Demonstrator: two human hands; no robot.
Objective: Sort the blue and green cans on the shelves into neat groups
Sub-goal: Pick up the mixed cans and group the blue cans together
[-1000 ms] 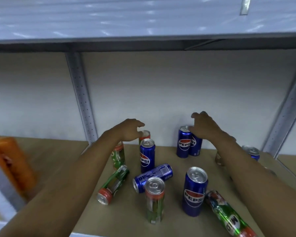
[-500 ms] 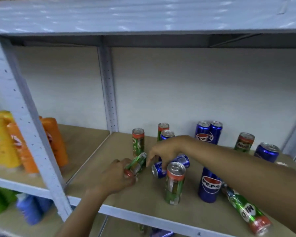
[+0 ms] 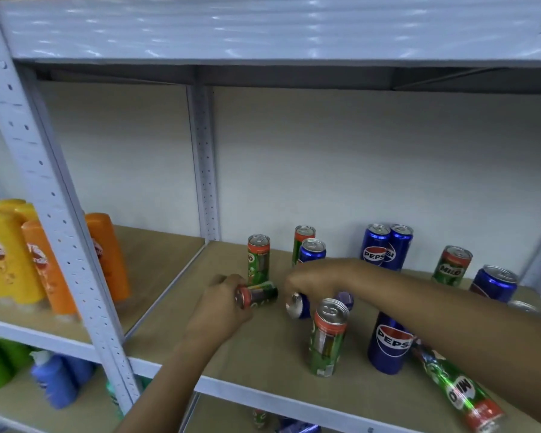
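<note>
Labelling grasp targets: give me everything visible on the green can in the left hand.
The green can is a slim metal drink can, green body with a red-orange band near its silver end. It lies on its side, silver end toward the camera, at or just above the wooden shelf; contact is unclear. The left hand wraps it from the left. An upright green can stands just behind. Label unreadable.

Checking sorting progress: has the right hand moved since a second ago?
Yes. The right hand left the upright blue pair at the back wall and came forward-left onto the lying blue can.
</note>
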